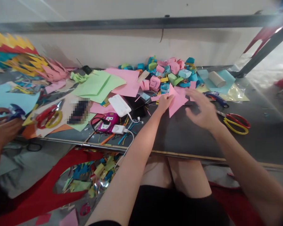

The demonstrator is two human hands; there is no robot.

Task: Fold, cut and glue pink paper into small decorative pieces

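A pink paper sheet (177, 99) lies partly raised over the dark table top (184, 135). My left hand (164, 102) pinches its left edge, fingers closed on the paper. To the right, my right hand (201, 111) hovers beside and slightly over the sheet, with its fingers spread and smeared by motion; it holds nothing that I can see. Behind the sheet is a heap of folded pink, blue and green paper pieces (169, 73).
Red-and-yellow scissors (235, 123) and a blue tool (215, 98) lie at the right. Green and pink sheets (103, 83), a white power bank (119, 105), a pink device (107, 122) and more scissors (48, 117) sit left. Another person's hands (2, 121) work at far left.
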